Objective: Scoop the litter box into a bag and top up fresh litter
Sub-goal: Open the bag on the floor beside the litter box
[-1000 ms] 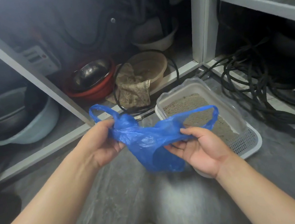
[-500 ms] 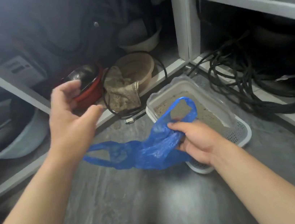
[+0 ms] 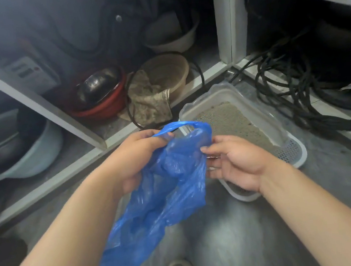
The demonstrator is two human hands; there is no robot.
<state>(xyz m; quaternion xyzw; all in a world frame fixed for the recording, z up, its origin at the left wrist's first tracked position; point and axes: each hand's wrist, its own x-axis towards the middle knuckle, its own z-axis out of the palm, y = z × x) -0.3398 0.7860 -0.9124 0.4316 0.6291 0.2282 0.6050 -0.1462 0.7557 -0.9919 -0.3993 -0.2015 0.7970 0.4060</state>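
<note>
The left hand is gripping the blue bag by its handle; the right hand is pinching its edge. The step looks like bag-opening: next, spreading its mouth beside the litter box.

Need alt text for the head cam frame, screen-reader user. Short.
Two bare hands hold a crumpled blue plastic bag above a grey floor: the left hand grips a handle loop, and the right hand pinches the bag's edge. Behind the bag a white litter box with grey litter sits on the floor beside low shelves holding bowls and coiled black cables.
</note>
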